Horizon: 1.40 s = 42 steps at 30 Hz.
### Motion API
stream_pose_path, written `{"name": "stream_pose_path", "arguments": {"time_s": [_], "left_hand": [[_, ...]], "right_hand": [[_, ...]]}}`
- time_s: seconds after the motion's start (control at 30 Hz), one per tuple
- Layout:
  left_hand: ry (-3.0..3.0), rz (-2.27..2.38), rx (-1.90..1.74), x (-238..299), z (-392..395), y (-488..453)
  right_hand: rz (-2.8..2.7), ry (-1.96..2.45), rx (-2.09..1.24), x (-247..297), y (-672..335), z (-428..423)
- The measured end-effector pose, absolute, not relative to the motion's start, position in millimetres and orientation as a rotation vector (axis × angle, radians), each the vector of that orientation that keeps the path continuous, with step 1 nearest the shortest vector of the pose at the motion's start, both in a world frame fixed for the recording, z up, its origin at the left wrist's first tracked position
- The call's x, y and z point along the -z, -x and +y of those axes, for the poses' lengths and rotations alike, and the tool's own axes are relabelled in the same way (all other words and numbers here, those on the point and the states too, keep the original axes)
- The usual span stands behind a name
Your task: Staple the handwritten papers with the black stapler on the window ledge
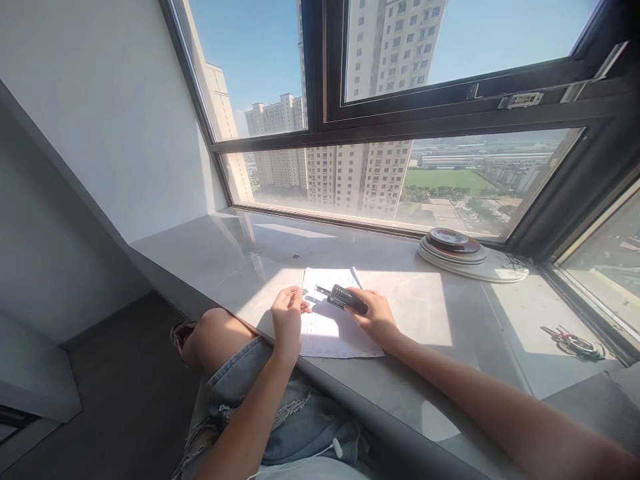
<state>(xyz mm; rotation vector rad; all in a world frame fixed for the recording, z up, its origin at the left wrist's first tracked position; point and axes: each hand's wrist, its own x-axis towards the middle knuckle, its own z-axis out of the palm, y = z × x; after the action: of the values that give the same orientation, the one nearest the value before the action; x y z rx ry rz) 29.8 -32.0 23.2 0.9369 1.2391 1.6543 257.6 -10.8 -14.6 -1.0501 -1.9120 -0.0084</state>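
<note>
My right hand point(374, 315) is wrapped around a black stapler point(342, 297) above the paper. A thin metal part of the stapler sticks out toward my left hand. The fingertips of my left hand point(289, 313) are pinched together on a small silvery metal piece point(305, 291), perhaps staples, too small to make out. It is apart from the stapler's tip. White sheets of paper point(325, 337) with faint print lie beneath both hands, in sunlight, and the hands' shadows fall across them.
On the sill point(415, 293), a stack of round plates or discs point(450, 248) stands by the window at right. A coiled cable point(575, 343) lies farther right. Two tiny dark bits point(296, 256) are beyond the paper. A white earphone point(337, 447) hangs over my lap.
</note>
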Motion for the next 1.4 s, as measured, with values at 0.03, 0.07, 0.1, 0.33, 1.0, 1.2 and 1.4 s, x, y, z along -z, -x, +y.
{"name": "stream_pose_path", "arguments": {"time_s": [0.03, 0.07, 0.1, 0.33, 1.0, 1.2, 1.4], "left_hand": [[-1.000, 1.257, -1.671, -25.2, -34.2, -30.5], [-1.060, 1.269, -1.670, -26.8, -36.5, -31.6], [-1.110, 1.274, -1.652, -28.3, -38.8, -33.2], [-1.319, 1.195, -1.513, -38.6, -53.0, -47.3], [-1.436, 1.016, -1.395, -50.1, -70.9, -50.6], [-1.521, 1.123, -1.463, -48.4, -47.3, -32.9], [-1.881, 1.695, -1.188, -29.3, 53.6, 15.0]], "right_hand": [[-1.915, 1.085, -0.066, 16.0, -257.6, -8.9], [-1.928, 1.108, -0.125, 17.1, -257.4, -7.5], [-1.948, 1.118, -0.166, 17.6, -256.9, -6.6], [-1.951, 0.908, 0.116, -6.5, -247.0, -27.2], [-1.845, 0.734, -0.059, -32.1, -241.1, -43.0], [-1.503, 1.188, -0.452, -39.8, -280.7, -2.1], [-1.251, 1.567, -0.888, -9.0, -350.1, 47.3]]}}
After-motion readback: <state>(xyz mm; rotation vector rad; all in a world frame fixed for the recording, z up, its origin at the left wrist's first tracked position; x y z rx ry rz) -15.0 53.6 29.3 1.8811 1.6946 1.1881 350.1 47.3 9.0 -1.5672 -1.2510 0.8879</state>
